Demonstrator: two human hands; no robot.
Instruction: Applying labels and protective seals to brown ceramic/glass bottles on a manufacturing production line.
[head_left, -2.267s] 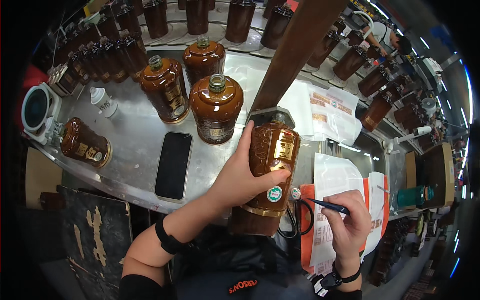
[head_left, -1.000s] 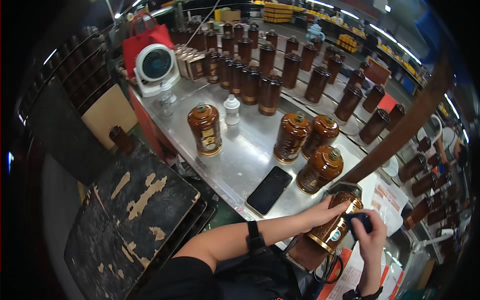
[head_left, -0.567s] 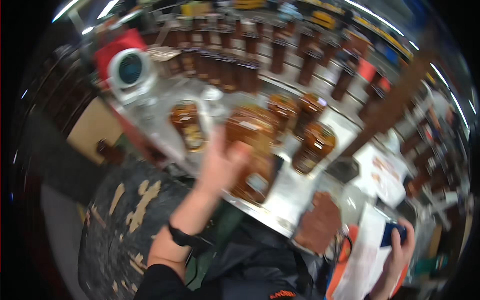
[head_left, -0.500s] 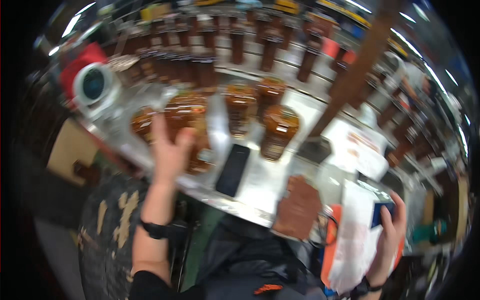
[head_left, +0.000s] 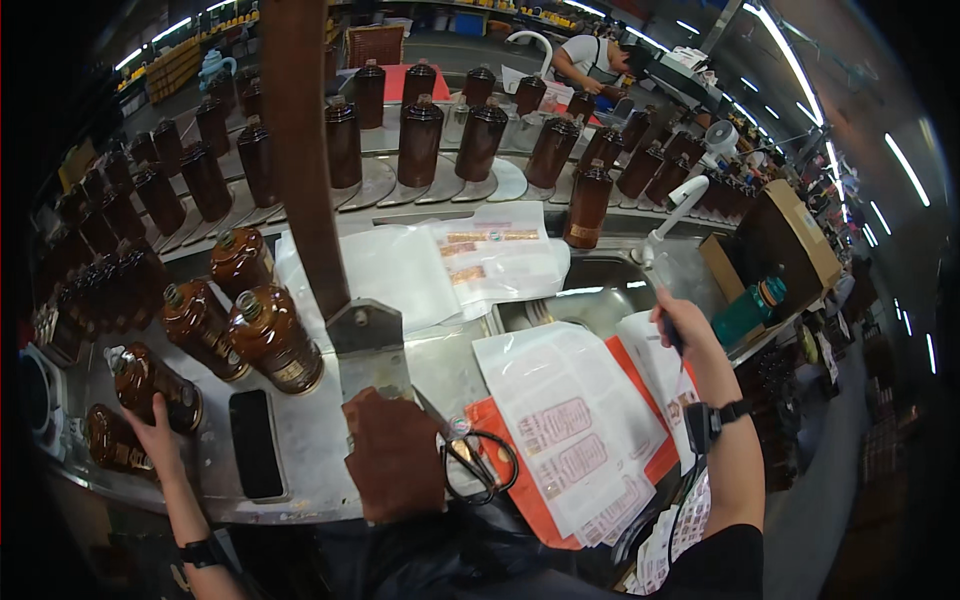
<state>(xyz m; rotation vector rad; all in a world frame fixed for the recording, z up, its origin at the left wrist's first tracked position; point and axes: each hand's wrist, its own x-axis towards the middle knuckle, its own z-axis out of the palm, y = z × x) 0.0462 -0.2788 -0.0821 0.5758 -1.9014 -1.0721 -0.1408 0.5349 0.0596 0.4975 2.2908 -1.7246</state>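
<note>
My left hand is at the bench's left end, thumb and fingers spread. It sits against two amber glass bottles: a tilted bottle just above it and a bottle lying over beside its fingers. Whether it presses on either, I cannot tell. My right hand is closed around a small dark object, mostly covered by the fingers, above the sink's right front side. Below it lie printed label sheets on an orange folder, and a loose white sheet.
Several amber bottles stand near a black phone. Black-handled scissors lie by a brown scrap. A brown post rises from the bench. Behind are a tap, a sink and a conveyor of dark bottles. Another person works beyond.
The view has swung to the right and sharpened. My right hand has come off the label sheets to a spot by the sink. My left hand stays spread among the amber bottles.
</note>
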